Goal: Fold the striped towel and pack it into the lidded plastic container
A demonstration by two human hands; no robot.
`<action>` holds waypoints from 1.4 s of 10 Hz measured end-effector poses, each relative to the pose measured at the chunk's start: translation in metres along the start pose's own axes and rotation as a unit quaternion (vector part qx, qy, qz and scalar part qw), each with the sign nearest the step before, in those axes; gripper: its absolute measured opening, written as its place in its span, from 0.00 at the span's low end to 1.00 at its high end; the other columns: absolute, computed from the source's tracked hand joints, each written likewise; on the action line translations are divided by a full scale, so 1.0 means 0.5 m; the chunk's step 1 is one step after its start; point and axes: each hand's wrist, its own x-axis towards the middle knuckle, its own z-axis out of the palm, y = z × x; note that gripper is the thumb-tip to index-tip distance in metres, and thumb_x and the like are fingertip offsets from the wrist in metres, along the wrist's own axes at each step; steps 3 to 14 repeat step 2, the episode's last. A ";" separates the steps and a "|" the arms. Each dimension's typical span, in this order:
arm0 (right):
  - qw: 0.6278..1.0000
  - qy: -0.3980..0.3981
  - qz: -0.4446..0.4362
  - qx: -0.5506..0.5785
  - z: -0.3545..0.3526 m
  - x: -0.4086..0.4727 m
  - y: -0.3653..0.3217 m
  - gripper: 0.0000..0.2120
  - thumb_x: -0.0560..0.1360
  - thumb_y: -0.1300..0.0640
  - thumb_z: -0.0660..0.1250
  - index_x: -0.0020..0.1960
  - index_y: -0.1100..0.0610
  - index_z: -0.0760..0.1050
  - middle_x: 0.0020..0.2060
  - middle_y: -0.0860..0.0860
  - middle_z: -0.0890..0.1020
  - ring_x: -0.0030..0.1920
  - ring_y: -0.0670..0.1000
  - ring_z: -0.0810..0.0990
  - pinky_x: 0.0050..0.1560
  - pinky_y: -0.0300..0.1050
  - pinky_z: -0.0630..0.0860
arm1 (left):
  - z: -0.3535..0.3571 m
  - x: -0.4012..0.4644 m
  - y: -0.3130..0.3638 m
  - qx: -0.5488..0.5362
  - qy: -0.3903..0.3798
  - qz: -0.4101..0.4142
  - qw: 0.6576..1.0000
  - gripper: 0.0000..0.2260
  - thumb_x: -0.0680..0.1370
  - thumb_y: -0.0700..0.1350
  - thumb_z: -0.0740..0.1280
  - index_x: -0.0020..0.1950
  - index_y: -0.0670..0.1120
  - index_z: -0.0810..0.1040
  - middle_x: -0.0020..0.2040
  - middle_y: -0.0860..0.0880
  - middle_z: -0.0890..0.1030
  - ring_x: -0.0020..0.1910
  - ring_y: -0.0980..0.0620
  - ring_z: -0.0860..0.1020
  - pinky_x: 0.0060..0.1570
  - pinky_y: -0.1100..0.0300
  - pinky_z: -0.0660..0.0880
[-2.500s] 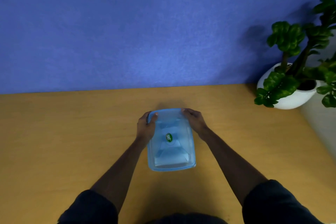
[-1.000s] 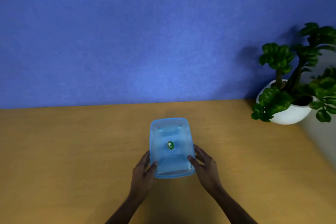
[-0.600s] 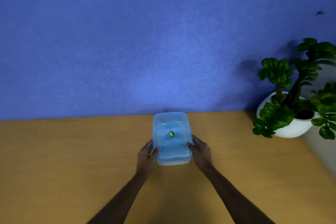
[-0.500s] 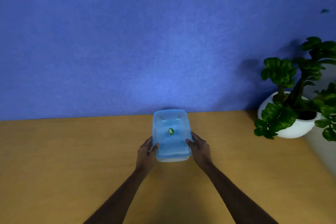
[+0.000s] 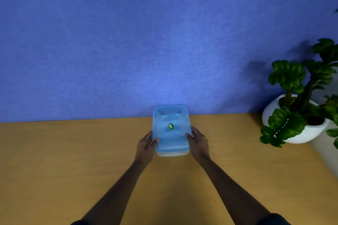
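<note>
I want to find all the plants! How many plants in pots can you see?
1. The potted plant sits in a white pot at the table's far right corner, beside the blue wall. The picture's right edge cuts it off, so more could be hidden there.

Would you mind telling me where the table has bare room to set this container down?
The table is bare left of the left hand, and between the right hand and the potted plant. It is crowded at the container by the wall, and around the plant.
</note>
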 end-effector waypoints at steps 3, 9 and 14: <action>0.992 -0.007 -0.026 -0.127 -0.005 -0.008 -0.023 0.37 0.76 0.33 0.55 0.78 0.52 0.55 0.76 0.54 0.64 0.74 0.57 0.65 0.73 0.54 0.62 | -0.003 0.012 0.032 -0.051 0.059 -0.120 0.990 0.41 0.74 0.46 0.71 0.78 0.44 0.48 0.75 0.44 0.63 0.71 0.48 0.67 0.62 0.59 0.66; 0.992 -0.007 -0.026 -0.127 -0.005 -0.008 -0.023 0.37 0.76 0.33 0.55 0.78 0.52 0.55 0.76 0.54 0.64 0.74 0.57 0.65 0.73 0.54 0.62 | -0.003 0.012 0.032 -0.051 0.059 -0.120 0.990 0.41 0.74 0.46 0.71 0.78 0.44 0.48 0.75 0.44 0.63 0.71 0.48 0.67 0.62 0.59 0.66; 0.992 -0.007 -0.026 -0.127 -0.005 -0.008 -0.023 0.37 0.76 0.33 0.55 0.78 0.52 0.55 0.76 0.54 0.64 0.74 0.57 0.65 0.73 0.54 0.62 | -0.003 0.012 0.032 -0.051 0.059 -0.120 0.990 0.41 0.74 0.46 0.71 0.78 0.44 0.48 0.75 0.44 0.63 0.71 0.48 0.67 0.62 0.59 0.66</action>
